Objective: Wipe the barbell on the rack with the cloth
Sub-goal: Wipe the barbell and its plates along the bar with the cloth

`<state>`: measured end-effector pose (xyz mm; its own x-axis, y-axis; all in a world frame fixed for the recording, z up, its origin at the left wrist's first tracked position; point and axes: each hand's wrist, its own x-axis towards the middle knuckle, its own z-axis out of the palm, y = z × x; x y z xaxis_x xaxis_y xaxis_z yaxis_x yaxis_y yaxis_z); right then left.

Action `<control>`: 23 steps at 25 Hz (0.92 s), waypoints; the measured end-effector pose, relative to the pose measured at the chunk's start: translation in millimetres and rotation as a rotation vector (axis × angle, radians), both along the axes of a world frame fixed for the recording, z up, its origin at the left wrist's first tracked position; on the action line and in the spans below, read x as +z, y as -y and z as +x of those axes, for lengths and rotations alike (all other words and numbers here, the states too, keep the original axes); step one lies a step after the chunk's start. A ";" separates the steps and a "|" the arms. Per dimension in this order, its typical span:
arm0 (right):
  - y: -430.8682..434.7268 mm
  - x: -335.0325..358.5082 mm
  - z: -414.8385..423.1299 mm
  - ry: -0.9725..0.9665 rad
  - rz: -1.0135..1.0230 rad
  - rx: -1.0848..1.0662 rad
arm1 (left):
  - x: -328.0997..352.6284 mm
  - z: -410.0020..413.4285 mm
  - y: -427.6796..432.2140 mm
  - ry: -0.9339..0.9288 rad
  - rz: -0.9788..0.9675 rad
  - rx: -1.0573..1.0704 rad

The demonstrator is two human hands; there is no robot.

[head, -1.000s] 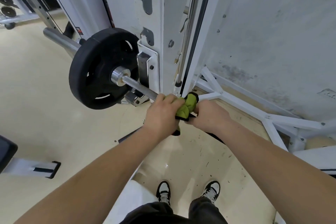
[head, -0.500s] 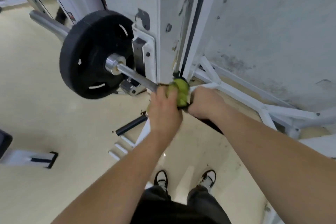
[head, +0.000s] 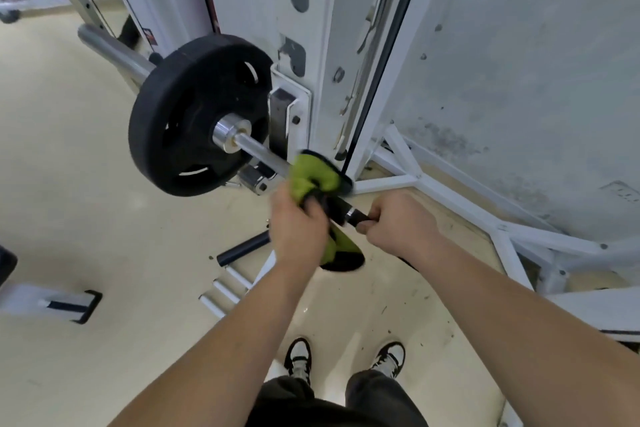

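A steel barbell [head: 262, 151] runs from the upper left toward me, carrying a black weight plate [head: 194, 114]. A green cloth with black edging [head: 316, 177] is wrapped over the bar just past the plate's collar. My left hand [head: 298, 224] grips the cloth around the bar, and a loose end of the cloth hangs below my wrist. My right hand [head: 398, 220] grips the bar's dark section a short way nearer to me, with a small gap between the two hands.
The white rack upright [head: 311, 45] stands right behind the bar, with white floor braces [head: 450, 198] to the right. A black roller and white rungs [head: 239, 263] lie on the floor below the hands. A bench foot [head: 69, 305] sits at left. My shoes [head: 299, 355] are below.
My left hand has slid the cloth along the bar toward the plate, so the hands have parted. The cloth has spread out and a dark stretch of bar now shows between them.
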<state>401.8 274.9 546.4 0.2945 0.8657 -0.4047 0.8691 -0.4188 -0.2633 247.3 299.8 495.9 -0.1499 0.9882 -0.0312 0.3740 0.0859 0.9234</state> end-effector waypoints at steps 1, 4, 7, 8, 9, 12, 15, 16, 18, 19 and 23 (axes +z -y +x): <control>0.8 2.5 -0.9 0.021 -0.007 -0.006 | 4.1 -3.0 -9.5 0.079 -0.078 0.170; -2.5 7.3 -6.8 0.066 -0.043 0.015 | 12.0 20.4 15.0 0.243 -0.315 0.157; -7.1 11.0 -5.2 0.065 -0.063 0.007 | 19.2 24.4 53.6 0.301 -0.366 -0.003; -6.7 11.9 -5.6 0.070 -0.063 0.008 | 17.6 17.5 47.5 0.299 -0.364 0.030; -5.5 11.8 -7.0 0.078 -0.061 0.012 | 13.8 10.2 33.0 0.308 -0.353 0.127; -3.2 8.7 -9.6 0.105 -0.049 0.016 | 1.1 3.5 -18.4 0.617 -0.444 0.424; -5.8 7.9 -10.1 0.108 -0.049 0.017 | -3.9 17.7 7.1 0.745 -0.599 0.307; -6.7 8.0 -9.6 0.106 -0.046 0.021 | -5.2 21.3 21.2 0.791 -0.671 0.235; -4.5 8.7 -8.8 0.106 -0.039 0.031 | -12.5 19.8 24.0 0.917 -0.800 0.135; -3.1 8.9 -8.4 0.109 -0.028 0.034 | -19.3 14.8 13.0 1.002 -0.812 0.134; 3.4 6.9 -10.4 0.121 0.004 0.035 | -37.9 19.1 0.4 1.101 -0.836 0.078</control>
<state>391.4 271.5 553.3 0.3108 0.8778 -0.3644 0.9086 -0.3869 -0.1573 266.5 299.4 458.0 0.2849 0.6077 -0.7413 -0.5380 0.7414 0.4011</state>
